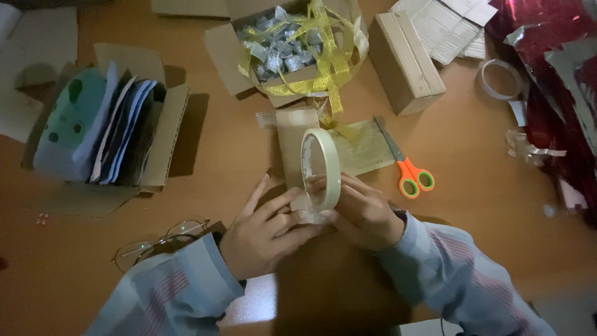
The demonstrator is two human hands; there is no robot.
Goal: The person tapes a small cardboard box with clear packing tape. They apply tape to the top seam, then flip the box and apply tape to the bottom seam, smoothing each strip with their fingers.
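An open cardboard box (163,134) of coloured sheets stands at the left of the bench (217,143), with spectacles (158,244) nearer the person. The left hand (264,231), fingers spread, presses on the tape's loose end beside the upright tape roll (321,168), which the right hand (362,214) pinches at its lower rim. Orange-handled scissors (407,171) lie just right.
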